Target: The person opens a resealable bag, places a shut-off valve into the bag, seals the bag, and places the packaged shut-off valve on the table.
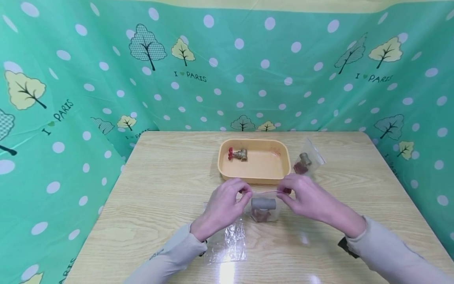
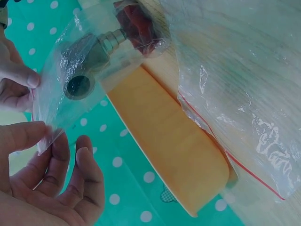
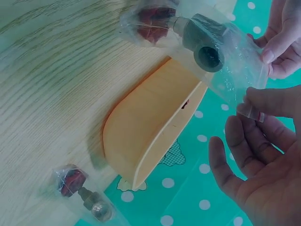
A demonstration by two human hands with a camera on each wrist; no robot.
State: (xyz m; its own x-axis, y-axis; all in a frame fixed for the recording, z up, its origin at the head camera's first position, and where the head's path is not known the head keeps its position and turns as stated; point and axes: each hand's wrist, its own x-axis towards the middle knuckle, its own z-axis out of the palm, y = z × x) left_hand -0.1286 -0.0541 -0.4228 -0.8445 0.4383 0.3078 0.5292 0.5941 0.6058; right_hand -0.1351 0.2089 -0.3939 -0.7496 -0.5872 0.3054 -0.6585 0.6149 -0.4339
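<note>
A clear zip bag (image 1: 274,215) holding a valve (image 1: 263,204) with a red handle hangs between both hands, in front of the tray. My left hand (image 1: 227,201) pinches one top corner of the bag, and my right hand (image 1: 305,195) pinches the other. In the left wrist view the valve (image 2: 87,59) shows a round dark opening, its red handle (image 2: 137,26) at the bag's far end. The right wrist view shows the right thumb and fingers (image 3: 265,101) on the bag's red-striped edge.
An orange tray (image 1: 255,180) stands behind the hands with a brass valve (image 1: 241,155) with a red handwheel inside. Right of it lies another bagged valve (image 1: 303,162). Flat clear bags (image 1: 227,246) lie under the left forearm. A green dotted curtain (image 1: 227,79) borders the table.
</note>
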